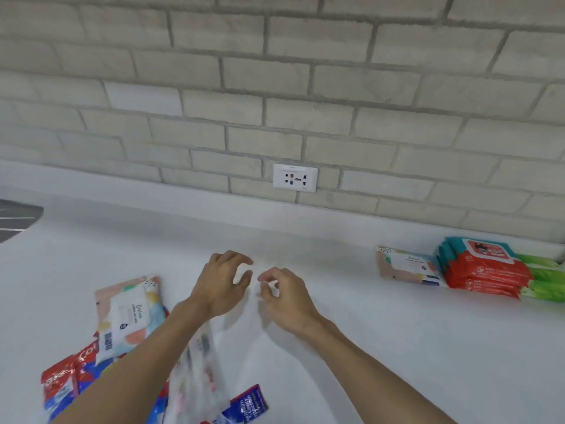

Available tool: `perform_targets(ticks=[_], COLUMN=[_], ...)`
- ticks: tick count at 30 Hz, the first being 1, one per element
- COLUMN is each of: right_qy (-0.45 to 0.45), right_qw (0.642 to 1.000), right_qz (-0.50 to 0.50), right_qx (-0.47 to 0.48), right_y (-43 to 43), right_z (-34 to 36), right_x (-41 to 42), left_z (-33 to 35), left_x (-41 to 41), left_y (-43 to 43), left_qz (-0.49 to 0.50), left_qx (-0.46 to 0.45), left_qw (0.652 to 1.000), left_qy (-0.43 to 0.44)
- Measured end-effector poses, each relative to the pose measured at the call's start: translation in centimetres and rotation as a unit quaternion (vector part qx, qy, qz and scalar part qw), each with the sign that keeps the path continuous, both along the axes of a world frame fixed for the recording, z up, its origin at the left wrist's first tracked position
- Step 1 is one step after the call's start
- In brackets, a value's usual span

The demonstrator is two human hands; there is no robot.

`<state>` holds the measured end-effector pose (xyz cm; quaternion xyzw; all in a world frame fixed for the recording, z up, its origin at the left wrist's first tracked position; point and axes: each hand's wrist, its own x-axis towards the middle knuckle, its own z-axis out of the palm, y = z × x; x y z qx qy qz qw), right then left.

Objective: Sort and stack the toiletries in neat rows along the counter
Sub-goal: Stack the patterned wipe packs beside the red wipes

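My left hand (pixel 226 280) and my right hand (pixel 284 295) hover close together over the white counter (pixel 367 347), fingers loosely curled, holding nothing. Beneath my left forearm lies a motion-blurred clear packet (pixel 195 368). A loose pile sits at the lower left: a pastel wipes pack (pixel 128 313), red toothpaste boxes (pixel 70 381) and a blue box (pixel 247 405). Along the wall at the right stands a row: another pastel wipes pack (pixel 409 267), a stack of red and teal wipes packs (pixel 483 267), and green packs (pixel 544 276) at the frame's edge.
A grey brick wall with a white power outlet (pixel 295 177) backs the counter. A dark object (pixel 18 218) cuts in at the far left edge.
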<state>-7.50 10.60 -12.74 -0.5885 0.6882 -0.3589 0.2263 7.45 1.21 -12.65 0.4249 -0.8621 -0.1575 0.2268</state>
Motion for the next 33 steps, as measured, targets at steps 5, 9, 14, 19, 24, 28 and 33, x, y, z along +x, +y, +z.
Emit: perform_targets(ticks=[5, 9, 14, 19, 24, 28, 33], right_qy=[-0.033, -0.016, 0.012, 0.114, 0.213, 0.268, 0.294], right_qw=[0.998, 0.996, 0.989, 0.975, 0.954, 0.942, 0.937], right_qz=[0.058, 0.087, 0.135, 0.180, 0.197, 0.188, 0.175], right_qx=[0.012, 0.018, 0.056, 0.060, 0.073, 0.065, 0.070], right_y=[-1.5, -2.3, -2.8, -2.5, -2.1, -1.9, -1.7], right_z=[0.2, -0.5, -1.4, -2.4, -3.5, -4.1, -4.3], right_x=[6.8, 11.5, 15.9, 18.2, 19.4, 20.0, 20.1], left_z=[0.3, -0.1, -1.3, -2.4, -2.7, -1.9, -0.5], left_x=[7.3, 12.6, 18.6, 21.2, 21.5, 21.4, 21.1], left_y=[-1.9, -3.3, -5.6, -6.8, -7.3, -7.9, -8.9], left_qz=[0.043, 0.076, 0.138, 0.168, 0.159, 0.162, 0.142], left_qx=[0.009, 0.031, 0.102, 0.168, 0.188, 0.189, 0.193], left_qw=[0.999, 0.996, 0.982, 0.954, 0.939, 0.937, 0.936], left_qy=[-0.013, -0.039, -0.082, -0.181, -0.241, -0.246, -0.259])
